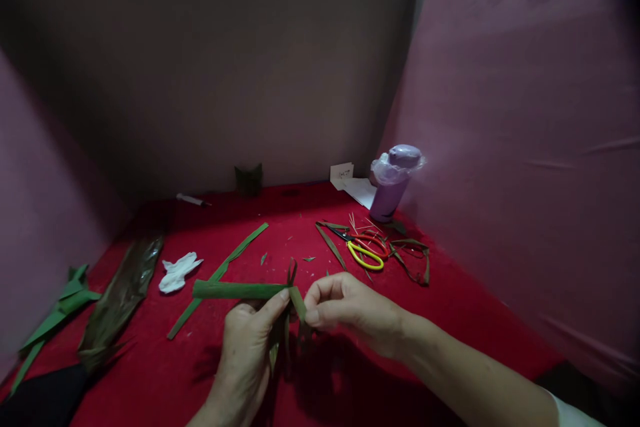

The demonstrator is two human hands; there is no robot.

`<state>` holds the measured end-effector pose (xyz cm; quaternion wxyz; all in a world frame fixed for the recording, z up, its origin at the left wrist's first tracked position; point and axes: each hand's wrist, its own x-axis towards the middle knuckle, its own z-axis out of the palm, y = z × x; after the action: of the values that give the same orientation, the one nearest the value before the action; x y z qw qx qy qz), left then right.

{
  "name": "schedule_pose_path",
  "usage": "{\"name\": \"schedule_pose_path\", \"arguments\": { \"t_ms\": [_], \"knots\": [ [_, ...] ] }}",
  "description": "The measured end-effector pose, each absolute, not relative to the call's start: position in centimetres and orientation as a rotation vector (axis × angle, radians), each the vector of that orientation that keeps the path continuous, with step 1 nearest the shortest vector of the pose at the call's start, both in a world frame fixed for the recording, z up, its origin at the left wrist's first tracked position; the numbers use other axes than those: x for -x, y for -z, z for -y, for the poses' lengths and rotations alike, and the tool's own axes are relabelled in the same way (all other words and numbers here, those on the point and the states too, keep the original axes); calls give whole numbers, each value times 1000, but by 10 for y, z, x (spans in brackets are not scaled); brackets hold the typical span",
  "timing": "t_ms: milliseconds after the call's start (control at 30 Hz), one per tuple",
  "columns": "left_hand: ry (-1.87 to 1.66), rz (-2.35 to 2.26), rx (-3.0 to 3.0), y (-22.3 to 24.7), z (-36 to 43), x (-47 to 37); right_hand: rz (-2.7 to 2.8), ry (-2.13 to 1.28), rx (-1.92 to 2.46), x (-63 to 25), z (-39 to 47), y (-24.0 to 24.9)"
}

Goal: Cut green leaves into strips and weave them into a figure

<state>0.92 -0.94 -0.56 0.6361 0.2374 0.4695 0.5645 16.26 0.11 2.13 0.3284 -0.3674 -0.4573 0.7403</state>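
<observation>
Low over the red cloth, my left hand (247, 340) grips a folded green leaf strip (240, 290) where several strips meet, its thumb pressed on the joint. One end of the strip sticks out flat to the left. My right hand (350, 310) pinches a short leaf end (299, 303) between thumb and forefinger, just right of that joint. A thin brown loop (292, 271) rises from the joint. More strips hang down beside my left fingers, partly in shadow. Behind the held piece, a long narrow leaf strip (235, 255) lies slantwise on the cloth.
Scissors (366, 255) with red and yellow handles lie among leaf scraps and thin sticks. Behind them stand a purple tumbler (387, 197) and white cards (357, 190). To the left are a crumpled tissue (179, 271), a syringe (191, 199), a brown leaf bundle (123, 300) and a folded green leaf piece (63, 307).
</observation>
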Motion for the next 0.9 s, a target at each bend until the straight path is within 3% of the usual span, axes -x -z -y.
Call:
{"name": "schedule_pose_path", "arguments": {
  "t_ms": [367, 600, 900],
  "knots": [
    [-1337, -1110, -543, 4, 9, -8, 1245, -1860, 1126, -166, 20, -28],
    [-1249, -1040, -551, 5, 12, -9, 1420, -1375, 1070, -156, 12, -24],
    [-1204, -1010, -581, 3, 13, -9, 1577, -1018, 1124, -150, 6, -22]
  ]
}}
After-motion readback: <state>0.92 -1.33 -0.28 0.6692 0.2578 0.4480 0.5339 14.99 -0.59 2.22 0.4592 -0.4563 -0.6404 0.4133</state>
